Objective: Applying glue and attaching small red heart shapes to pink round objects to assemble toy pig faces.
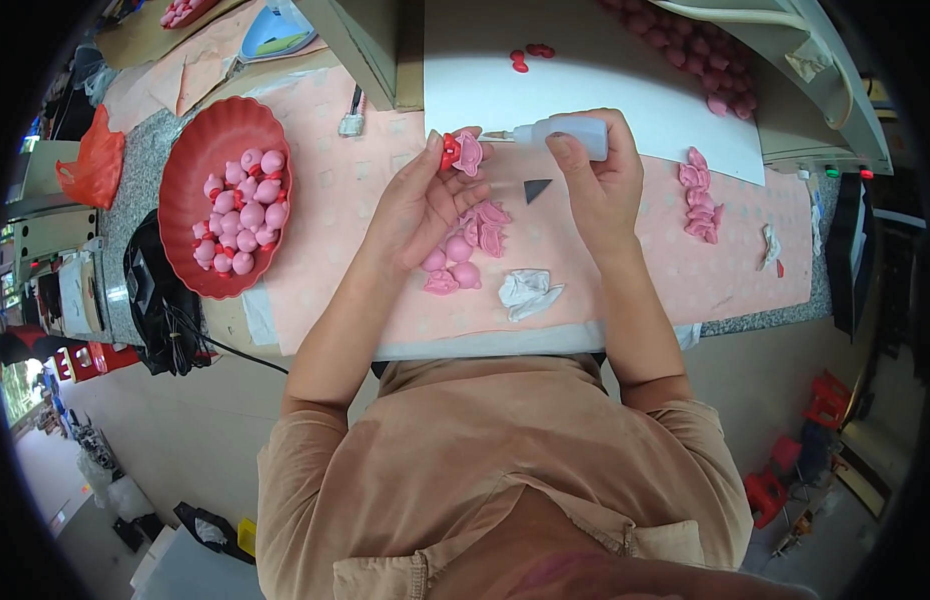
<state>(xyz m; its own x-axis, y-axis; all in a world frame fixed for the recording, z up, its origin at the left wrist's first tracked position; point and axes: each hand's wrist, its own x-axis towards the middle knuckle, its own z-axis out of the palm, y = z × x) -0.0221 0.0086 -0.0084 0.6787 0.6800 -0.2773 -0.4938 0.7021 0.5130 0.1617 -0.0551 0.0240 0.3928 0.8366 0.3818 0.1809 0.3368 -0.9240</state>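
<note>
My left hand pinches a small pink and red plastic piece between thumb and fingers, palm turned up. My right hand is closed round a translucent squeeze bottle, tilted on its side, its thin nozzle pointing left at the piece. Whether the tip touches it I cannot tell. Below my left hand lie several pink ruffled pieces and round pink balls. A dark triangular scrap rests between my hands, and a crumpled white tissue is nearer to me.
At left, a red scalloped bowl holds several pink figures with red parts. Red bow-shaped pieces lie on a white sheet under a shelf. More pink balls are heaped at its back right. Pink ruffled pieces lie at right.
</note>
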